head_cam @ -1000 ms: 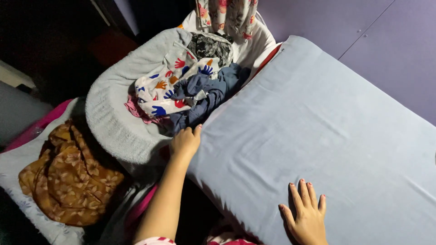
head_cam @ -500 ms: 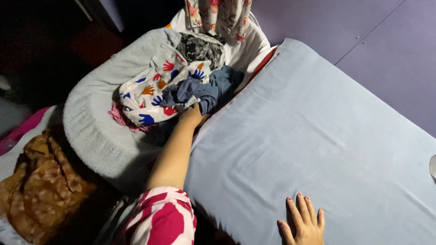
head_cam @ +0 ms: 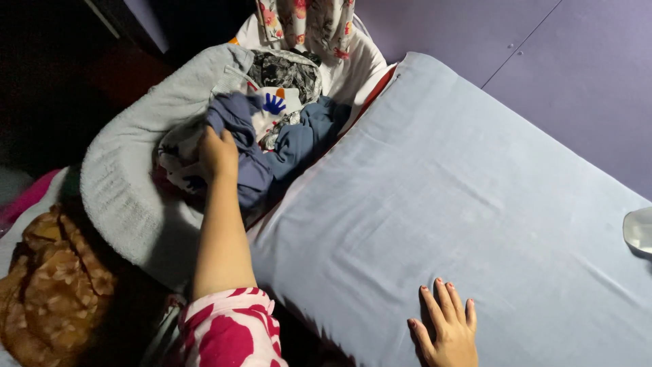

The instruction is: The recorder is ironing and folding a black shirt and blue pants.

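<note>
Two hands work apart here. The left hand [head_cam: 219, 153] reaches into a grey padded basket [head_cam: 129, 197], its fingers clenched on a dark blue garment [head_cam: 248, 163] that lies bunched among other clothes just past them. The right hand [head_cam: 445, 329] rests flat, fingers spread and released, on the blue sheet of the bed [head_cam: 441, 197], likely bracing the lean. The bed's edge touches the basket; beyond the right fingers the sheet offers wide open room.

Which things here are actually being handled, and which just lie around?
In hand: left hand gripping blue garment in grey basket; right hand flat on blue sheet.
Lying about: brown floral cloth, floral fabric, pale object.
</note>
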